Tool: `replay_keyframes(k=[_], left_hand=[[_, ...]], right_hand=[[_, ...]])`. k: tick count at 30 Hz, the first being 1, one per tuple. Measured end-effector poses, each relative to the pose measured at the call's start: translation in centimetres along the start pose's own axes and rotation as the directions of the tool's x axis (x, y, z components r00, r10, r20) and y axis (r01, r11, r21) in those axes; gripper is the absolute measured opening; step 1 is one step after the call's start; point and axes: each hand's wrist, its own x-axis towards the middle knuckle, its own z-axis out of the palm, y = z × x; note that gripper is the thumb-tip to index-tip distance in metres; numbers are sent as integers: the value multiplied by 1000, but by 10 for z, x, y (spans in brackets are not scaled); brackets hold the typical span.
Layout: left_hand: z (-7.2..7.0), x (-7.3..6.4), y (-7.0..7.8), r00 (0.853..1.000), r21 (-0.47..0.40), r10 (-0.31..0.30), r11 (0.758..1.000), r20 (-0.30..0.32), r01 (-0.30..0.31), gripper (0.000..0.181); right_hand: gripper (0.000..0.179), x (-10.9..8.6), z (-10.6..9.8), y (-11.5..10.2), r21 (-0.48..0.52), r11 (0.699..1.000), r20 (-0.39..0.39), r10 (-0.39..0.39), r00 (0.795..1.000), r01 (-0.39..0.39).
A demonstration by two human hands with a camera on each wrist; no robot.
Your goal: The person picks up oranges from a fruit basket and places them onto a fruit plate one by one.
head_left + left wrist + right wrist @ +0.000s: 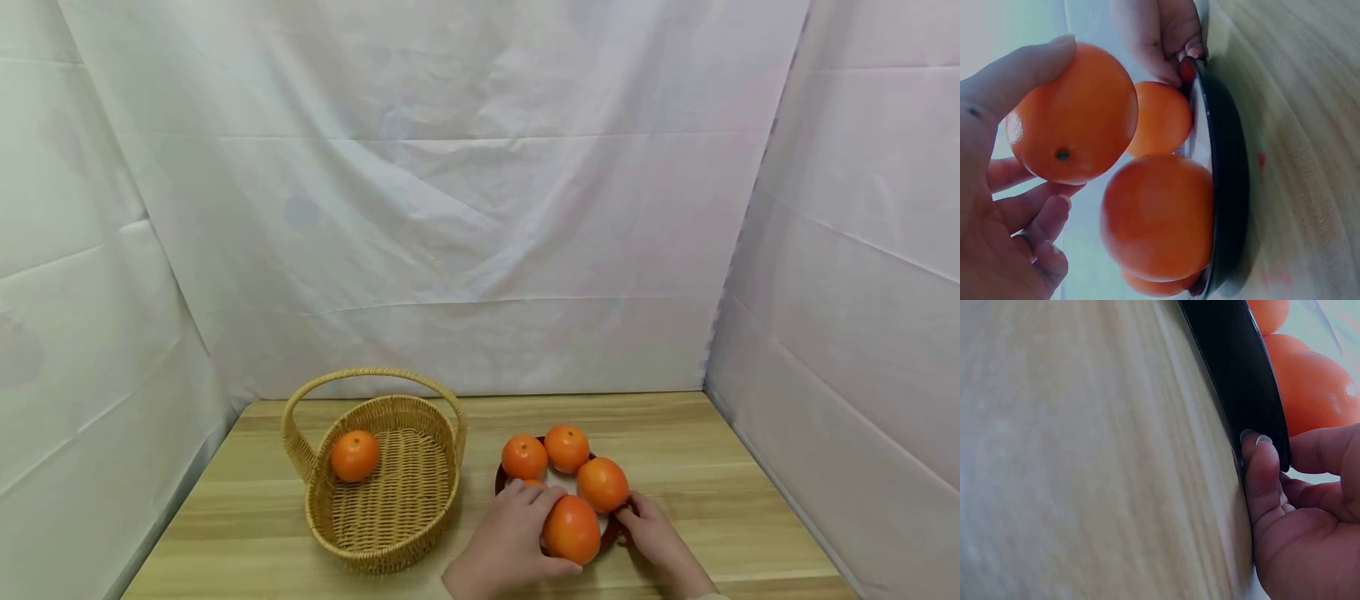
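My left hand (504, 542) grips an orange (572, 530) over the near side of a dark-rimmed plate (500, 481). In the left wrist view, the held orange (1079, 119) sits between thumb and fingers, apart from the plate's black outer side (1230, 181). Several other oranges (602, 484) lie on the plate, one mostly hidden behind the left hand. With thumb and fingers, my right hand (662, 540) pinches the plate's right edge; the right wrist view shows its fingertips (1264, 464) against the black side.
Left of the plate stands a woven basket (390, 500) with a tall arched handle (367, 372). One orange (355, 456) lies inside it at the left. White cloth (465, 208) hangs behind and on both sides of the wooden table (247, 500).
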Motion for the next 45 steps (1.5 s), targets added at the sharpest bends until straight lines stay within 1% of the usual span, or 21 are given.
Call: replay_keyframes(k=[7,10,14,19,22,29,33,39,41,45], left_hand=[[7,5,1,999,19,-43,999,-33,43,74],[8,6,2,999,40,-41,998,-32,43,73],[10,9,4,999,77,-40,996,-33,42,75],[14,13,8,997,117,-69,991,-38,72,78],[18,17,8,996,123,-91,988,-21,93,79],[24,21,9,993,134,-120,984,4,118,80],[28,23,10,992,151,-124,981,-1,123,80],[33,24,13,994,189,-103,976,-35,107,79],[35,24,13,994,204,-98,973,-44,105,79],[38,24,13,994,222,-100,969,-42,107,80]], right_hand=[[39,0,1,-1,22,999,-31,33,999,-32],[38,-1,1,-1,28,999,-36,45,998,-44],[35,-1,2,0,33,999,-33,43,999,-42],[36,0,2,1,43,998,-36,54,998,-52],[35,-1,2,1,43,998,-27,45,999,-44],[35,0,1,2,30,999,0,22,1000,-22],[34,1,0,3,40,999,14,22,1000,-22],[33,1,-2,4,42,999,35,26,999,-27],[33,1,-2,3,38,999,41,20,999,-22],[33,1,-3,3,43,999,49,2,999,-4]])
